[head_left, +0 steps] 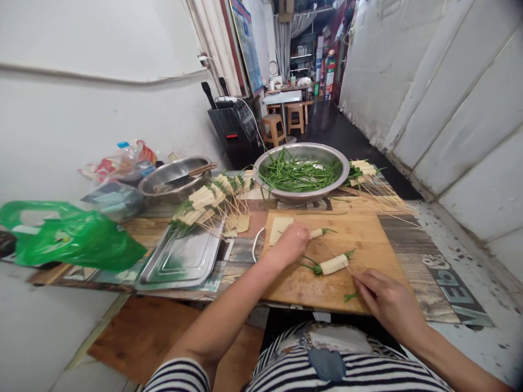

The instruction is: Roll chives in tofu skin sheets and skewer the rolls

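Note:
On the wooden cutting board [368,234], my left hand [295,242] is closed around a small pale roll [316,233], which looks like tofu skin wrapped around green chives. My right hand [382,299] pinches a thin bamboo skewer [350,269] at the lower right of the board. That skewer meets a second tofu-skin roll [334,264], with chives poking out of both ends. Flat pale sheets [280,228] lie under and beside my left hand. A chive scrap [350,297] rests near my right fingers.
Behind the board stands a metal basin [261,174] of chives. Finished skewers lie to its right [363,171] and on a metal tray [183,261] at left. Farther left are a steel bowl [157,177] and a green plastic bag [81,234]. A black speaker [235,128] stands beyond the table.

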The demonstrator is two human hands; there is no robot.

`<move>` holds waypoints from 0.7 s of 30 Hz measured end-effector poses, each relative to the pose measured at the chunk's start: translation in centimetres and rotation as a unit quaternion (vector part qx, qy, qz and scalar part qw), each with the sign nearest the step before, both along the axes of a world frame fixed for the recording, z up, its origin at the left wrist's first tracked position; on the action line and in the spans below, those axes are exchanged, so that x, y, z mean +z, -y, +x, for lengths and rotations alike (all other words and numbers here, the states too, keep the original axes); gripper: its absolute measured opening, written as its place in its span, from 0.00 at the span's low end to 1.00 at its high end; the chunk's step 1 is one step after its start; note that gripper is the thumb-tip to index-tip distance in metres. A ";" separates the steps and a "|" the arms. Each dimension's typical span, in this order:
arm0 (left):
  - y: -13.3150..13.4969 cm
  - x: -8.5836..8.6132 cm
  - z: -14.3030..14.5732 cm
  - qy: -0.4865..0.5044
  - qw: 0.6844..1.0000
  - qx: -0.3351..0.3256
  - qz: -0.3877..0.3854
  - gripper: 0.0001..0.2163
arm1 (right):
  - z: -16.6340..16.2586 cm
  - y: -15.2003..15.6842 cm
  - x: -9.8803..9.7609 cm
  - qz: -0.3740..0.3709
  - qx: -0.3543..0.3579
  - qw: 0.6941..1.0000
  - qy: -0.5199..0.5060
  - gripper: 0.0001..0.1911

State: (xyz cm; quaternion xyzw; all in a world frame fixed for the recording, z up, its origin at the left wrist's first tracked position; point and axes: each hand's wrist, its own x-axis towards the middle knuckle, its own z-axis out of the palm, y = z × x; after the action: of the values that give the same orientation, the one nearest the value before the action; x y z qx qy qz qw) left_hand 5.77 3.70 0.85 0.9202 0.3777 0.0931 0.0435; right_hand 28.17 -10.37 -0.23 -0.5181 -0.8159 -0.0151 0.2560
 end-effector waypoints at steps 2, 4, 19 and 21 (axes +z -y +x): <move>0.0 -0.2 -0.1 0.012 1.000 0.001 -0.002 0.14 | -0.2 -0.1 0.3 -0.003 0.000 1.000 0.009 0.15; -0.1 -0.4 -0.1 0.029 1.000 0.003 -0.008 0.14 | -0.5 -0.3 0.6 -0.011 -0.002 1.000 0.017 0.15; -0.7 0.0 -0.2 0.078 0.995 -0.056 -0.029 0.16 | -2.7 -5.2 0.4 0.033 0.007 0.997 0.075 0.15; -1.0 0.3 -0.3 0.064 0.995 -0.068 -0.042 0.16 | -2.9 -6.3 0.2 0.018 0.009 0.997 0.076 0.15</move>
State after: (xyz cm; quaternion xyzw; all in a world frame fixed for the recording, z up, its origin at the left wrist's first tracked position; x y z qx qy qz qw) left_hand 5.49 4.72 1.19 0.9333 0.3141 0.1327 0.1124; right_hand 25.22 -4.10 0.01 -0.5030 -0.8375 -0.0672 0.2026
